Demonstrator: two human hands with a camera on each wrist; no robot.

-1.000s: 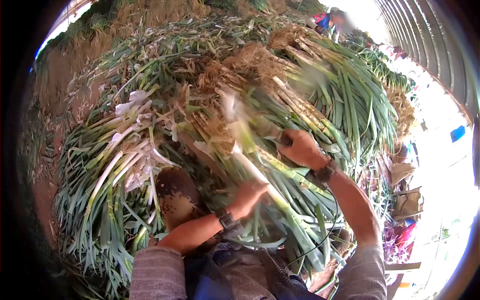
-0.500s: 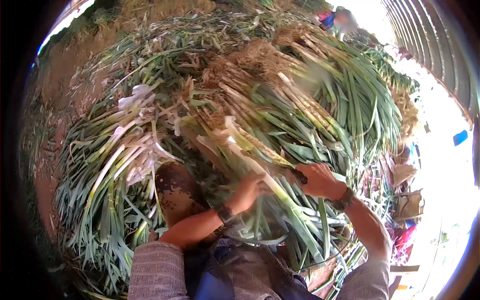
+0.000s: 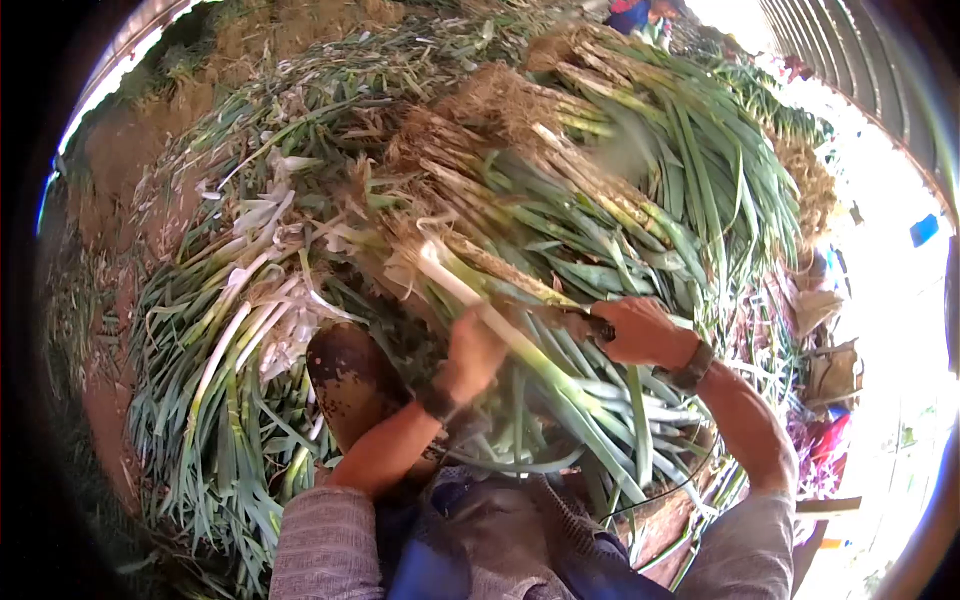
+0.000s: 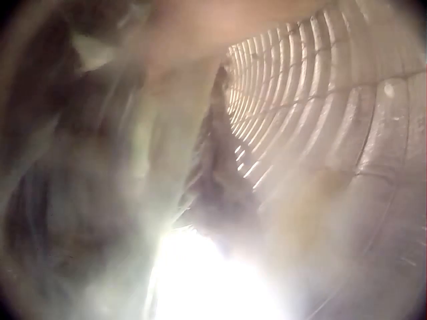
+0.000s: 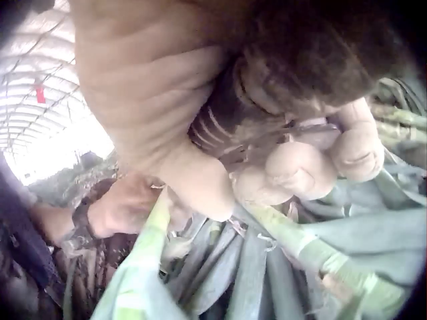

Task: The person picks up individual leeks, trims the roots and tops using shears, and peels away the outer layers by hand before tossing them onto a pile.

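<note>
My left hand [image 3: 474, 352] grips the pale stalk of a leek [image 3: 525, 348], whose white end points up and left and whose green leaves trail toward my lap. In the right wrist view the left hand [image 5: 127, 205] is closed around the stalk. My right hand [image 3: 645, 332] curls round the dark ribbed handle [image 5: 230, 113] of what looks like a knife; its blade is mostly hidden. Just right of the stalk, the right hand is close over the green leaves [image 5: 250, 280]. The left wrist view is blurred, with a pale stalk [image 4: 177, 127] running down it.
Untrimmed leeks [image 3: 590, 185] with brown roots lie in a heap beyond the hands. Peeled white-ended leeks [image 3: 225, 350] are piled at the left, beside my mud-spotted knee [image 3: 350, 380]. Another person [image 3: 640, 15] is at the far top. A ribbed tunnel wall [image 3: 860, 70] curves along the right.
The right hand has come down and right from over the heap, then stayed near there. My left hand has slid toward the leek's white end, and the stalk has shifted slightly left.
</note>
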